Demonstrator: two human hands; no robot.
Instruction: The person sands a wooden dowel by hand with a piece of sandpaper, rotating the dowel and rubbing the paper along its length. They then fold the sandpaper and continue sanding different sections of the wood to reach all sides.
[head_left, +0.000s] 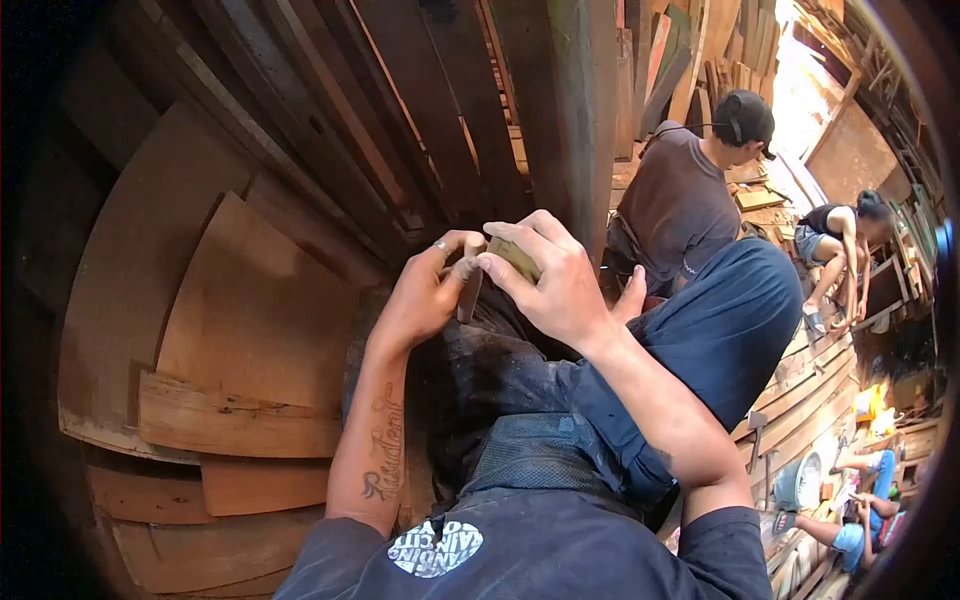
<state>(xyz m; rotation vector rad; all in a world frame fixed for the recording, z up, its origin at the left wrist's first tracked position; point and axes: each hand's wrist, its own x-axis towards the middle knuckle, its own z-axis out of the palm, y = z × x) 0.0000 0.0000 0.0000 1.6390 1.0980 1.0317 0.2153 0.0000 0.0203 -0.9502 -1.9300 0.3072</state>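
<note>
My left hand [412,303] is closed around a narrow brown piece of wood [468,292], which stands roughly upright between thumb and fingers over my lap. A ring shows on one finger. Right beside it, my right hand [562,288] grips a small flat olive-brown block [515,260] from above, thumb on the near side and fingers over the far edge. The thumb tip comes right up to the wood piece. Both hands are in front of my bent legs, in dark trousers [700,320].
Curved wooden panels [250,310] lie stacked at left. Tall planks [440,90] lean in front. A person in a dark cap [690,180] sits close at right, with other people further off. A pail [797,484] and a small fire [876,410] are at the lower right.
</note>
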